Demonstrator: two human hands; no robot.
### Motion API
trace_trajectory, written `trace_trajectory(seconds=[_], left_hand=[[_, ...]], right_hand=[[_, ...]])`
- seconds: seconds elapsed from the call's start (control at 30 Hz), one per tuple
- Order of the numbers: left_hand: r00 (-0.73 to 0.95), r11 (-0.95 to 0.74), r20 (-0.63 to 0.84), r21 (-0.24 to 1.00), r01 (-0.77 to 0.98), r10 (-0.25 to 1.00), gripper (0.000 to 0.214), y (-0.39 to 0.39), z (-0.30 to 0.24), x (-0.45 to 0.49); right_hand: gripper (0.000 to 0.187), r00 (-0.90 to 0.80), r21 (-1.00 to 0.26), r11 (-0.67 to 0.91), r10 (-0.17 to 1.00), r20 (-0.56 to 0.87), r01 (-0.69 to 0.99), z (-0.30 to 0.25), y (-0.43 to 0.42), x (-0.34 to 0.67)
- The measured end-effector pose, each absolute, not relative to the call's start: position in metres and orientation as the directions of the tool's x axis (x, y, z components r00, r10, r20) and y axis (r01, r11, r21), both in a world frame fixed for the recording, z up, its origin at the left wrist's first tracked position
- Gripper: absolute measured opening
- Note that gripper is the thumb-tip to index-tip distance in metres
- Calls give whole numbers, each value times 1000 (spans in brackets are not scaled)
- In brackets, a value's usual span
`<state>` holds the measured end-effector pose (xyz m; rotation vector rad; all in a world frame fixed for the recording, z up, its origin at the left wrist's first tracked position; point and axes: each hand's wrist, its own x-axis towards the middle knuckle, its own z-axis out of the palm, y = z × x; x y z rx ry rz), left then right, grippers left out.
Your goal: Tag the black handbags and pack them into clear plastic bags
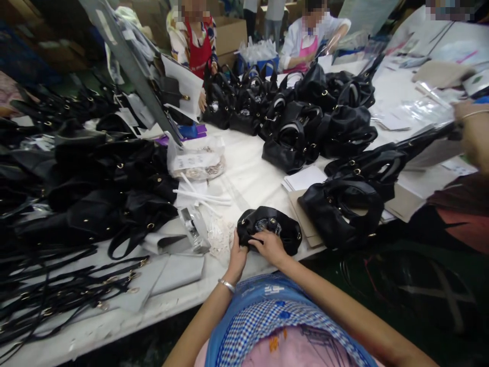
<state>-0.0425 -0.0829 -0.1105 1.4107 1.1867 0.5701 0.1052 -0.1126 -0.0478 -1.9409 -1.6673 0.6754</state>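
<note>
A small black leather bag lies at the near edge of the white table, just in front of me. My left hand grips its left side, fingers curled on the leather. My right hand rests on top of the bag near its opening, fingers bent and pinching the material. A silver bracelet sits on my left wrist.
Black bags are heaped at the left, in the middle and one to my right. Loose black straps lie at near left. A plastic packet of metal fittings and paper cards lie nearby. Other people work across the table.
</note>
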Motion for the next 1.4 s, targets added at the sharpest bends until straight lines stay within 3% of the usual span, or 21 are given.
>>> trace_trajectory(seconds=[0.13,0.23,0.4,0.57,0.67,0.77,0.9,1.0,1.13,1.23,1.3,1.4], left_hand=[[388,224,-319,936,271,865,72,-77,-113,-44],[392,272,-337,939,212,856,58,-72,-111,-64],[221,272,-338,920,282,915,37,-62,-101,-113],[104,215,-283,879,425,954,35,-54,-96,-150],[193,44,-210,779,626,958,26,-53,-98,-155],[284,-130,-168,604,787,944,23,-58,-102,-147],[282,-208,-138,396,894,949,48,-70,-112,-135],[271,-225,-102,330,917,957,52,-73,-115,-132],[242,-193,-88,377,906,966,47,-66,-106,-136],[239,-168,-107,447,878,965,28,-60,-97,-142],[236,-124,-140,547,828,962,19,-57,-93,-146],[201,-9,-190,705,709,961,24,-55,-89,-154]], right_hand=[[23,49,-558,-122,988,-144,820,-43,-106,118],[24,-25,-577,-65,989,-146,814,-35,-115,126],[61,-91,-562,53,995,-40,826,-31,-148,137],[33,6,-579,4,1000,16,815,-45,-155,142],[35,40,-590,-3,998,50,807,-40,-155,139],[42,38,-587,39,992,118,808,-27,-162,133],[41,-63,-637,128,990,125,760,-20,-176,127],[40,-154,-653,179,983,96,736,-24,-184,127],[42,-203,-687,192,977,66,701,-28,-187,129],[37,-224,-773,159,974,22,614,-25,-186,128],[29,-221,-839,98,975,-27,536,-22,-184,125],[23,-198,-899,25,978,-70,438,-16,-176,119]])
